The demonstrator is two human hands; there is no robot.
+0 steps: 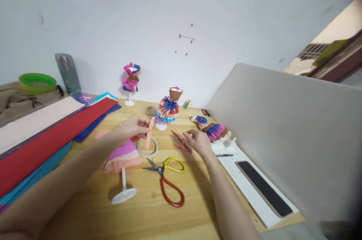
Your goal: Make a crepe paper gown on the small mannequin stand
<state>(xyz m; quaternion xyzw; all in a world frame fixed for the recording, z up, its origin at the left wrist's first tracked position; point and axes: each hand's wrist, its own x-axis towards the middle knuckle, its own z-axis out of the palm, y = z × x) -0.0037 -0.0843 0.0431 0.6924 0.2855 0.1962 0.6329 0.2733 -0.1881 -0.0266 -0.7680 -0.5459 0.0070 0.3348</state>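
Note:
My left hand (133, 126) pinches a narrow peach paper strip (149, 134) and holds it upright above a roll of tape (147, 147). Under that hand stands a small mannequin stand (123, 174) wearing a pink and peach ruffled paper skirt. My right hand (198, 141) rests on the wooden table (93, 217) and holds a thin red stick (181, 141) with small pink paper bits beside it. Scissors (166, 179) with a yellow and a red handle lie open between my arms.
Sheets of red, blue, cream and teal paper (42, 138) lie stacked at the left. Two dressed paper mannequins (131, 81) (169, 110) stand at the back, and a third (212, 130) lies on its side. A phone (263, 187) rests on a white sheet by a grey panel (291, 134).

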